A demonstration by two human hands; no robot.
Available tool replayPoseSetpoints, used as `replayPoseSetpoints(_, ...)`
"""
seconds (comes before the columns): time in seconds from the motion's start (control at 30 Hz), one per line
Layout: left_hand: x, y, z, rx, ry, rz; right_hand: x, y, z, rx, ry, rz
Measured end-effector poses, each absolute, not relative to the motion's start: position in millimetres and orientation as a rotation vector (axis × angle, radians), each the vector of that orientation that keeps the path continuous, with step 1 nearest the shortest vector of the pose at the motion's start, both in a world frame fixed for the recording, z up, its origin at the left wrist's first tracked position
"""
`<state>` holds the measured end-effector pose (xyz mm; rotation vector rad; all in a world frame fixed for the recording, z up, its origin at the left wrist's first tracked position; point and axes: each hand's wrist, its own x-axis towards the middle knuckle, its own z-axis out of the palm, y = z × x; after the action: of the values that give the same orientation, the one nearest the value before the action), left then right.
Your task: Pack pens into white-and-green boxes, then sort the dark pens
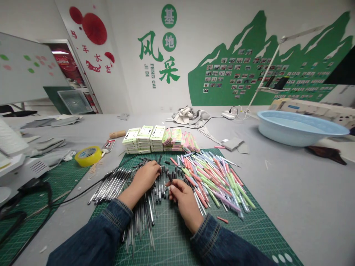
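Observation:
My left hand [146, 175] is over the dark pen parts on the green cutting mat [235, 240], its fingers curled down so that whatever is in them is hidden. A small black pen cap [169, 177] is pinched between the thumb and fingers of my right hand [184, 199], just right of the left hand. Loose black caps [175, 173] lie close around both hands. Clear pen barrels [138, 221] lie below my left wrist, and a row of clear pens with dark ends [111, 184] is at the left. Pastel pens [216, 177] form a heap to the right.
Stacked small boxes [144, 138] stand at the mat's far edge. Yellow tape [88, 156] and a cable [80, 192] lie left. Grey cloth pieces [191, 115] are behind. A blue basin [296, 129] stands at the right, beside a sewing machine [310, 107].

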<state>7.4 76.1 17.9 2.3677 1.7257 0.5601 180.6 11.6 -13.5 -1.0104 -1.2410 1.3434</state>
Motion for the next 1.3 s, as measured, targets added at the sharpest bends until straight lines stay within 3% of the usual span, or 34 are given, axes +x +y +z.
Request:
replayPoseSetpoints(0.27,-2.4,65.1,16.0,2.175,1.700,0.808,180.0,11.0,-15.7,-1.035,-1.287,1.326)
replayPoseSetpoints(0.47,1.0,43.8,24.9,1.168,1.247,1.297,178.7,8.1,-10.1,-1.103,-1.413,1.239)
replayPoseSetpoints(0.57,6.7,36.2,29.7,0.943,1.135,1.392,177.6,6.9,-7.9,-1.138,-1.476,1.172)
replayPoseSetpoints(0.93,14.4,29.0,23.8,1.044,1.140,1.288,177.6,5.6,-10.5,-1.147,-1.519,1.130)
replayPoseSetpoints(1.2,9.5,16.5,18.5,1.112,1.175,1.244,175.9,3.4,-6.0,-1.081,-1.327,1.268)
replayPoseSetpoints(1.3,7.6,10.9,20.1,1.149,1.180,1.267,174.6,2.7,-6.2,-1.028,-1.288,1.464)
